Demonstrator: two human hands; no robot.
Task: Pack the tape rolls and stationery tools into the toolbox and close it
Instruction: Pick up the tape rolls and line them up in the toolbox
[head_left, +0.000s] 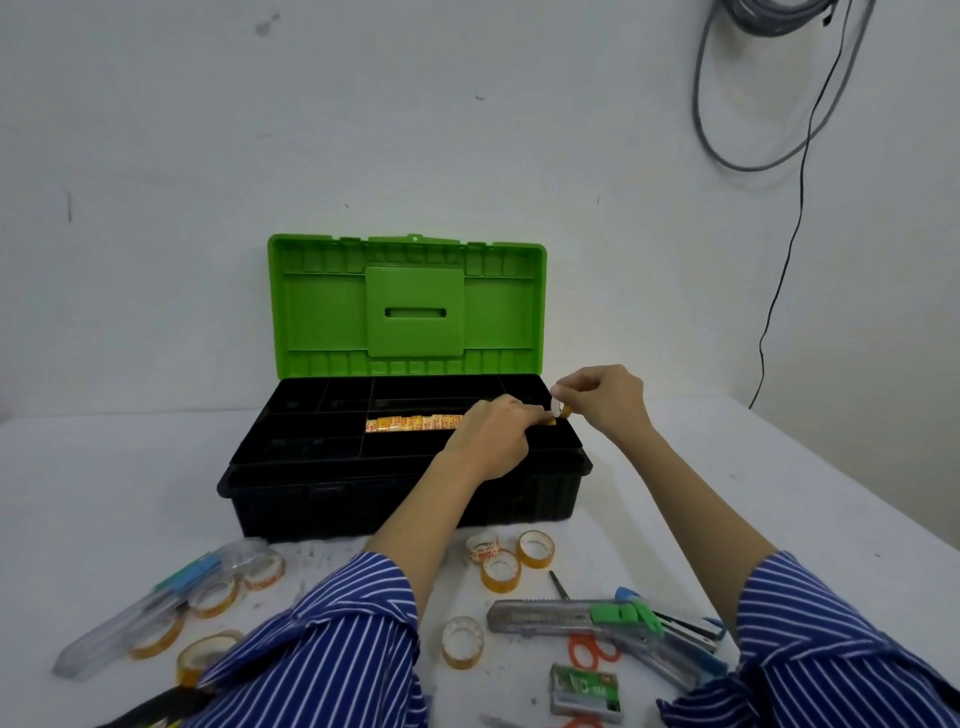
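A person in a blue-striped shirt leans over an open toolbox (363, 499), both hands working at the right end of its black tray. The right hand (605, 400) pinches a small tape roll (563, 412) between thumb and fingertips, holding it on edge just above the tray's right rim; the left hand (493, 436) has its fingers curled down at the end of a row of tape rolls (413, 422) already packed in a middle compartment, fingertips close to the held roll (whether they grip anything cannot be told).

The row's long axis runs left to right along the tray, and the held roll lies just off its right-hand end, so the coming move is judged to be a short slide leftward and down into that gap. The right hand is the one carrying; the left looks set to steady the line.

Much is not yet packed: loose tape rolls (501, 569) lie on the white tabletop (779, 493) between the box and the person, others at the left near a clear ruler (111, 631), with a utility knife (550, 618), orange scissors (589, 649) and a staple box (587, 693) at the right.

The green lid (408, 306) stands upright against a pale wall, where grey cables (711, 114) hang at the upper right.
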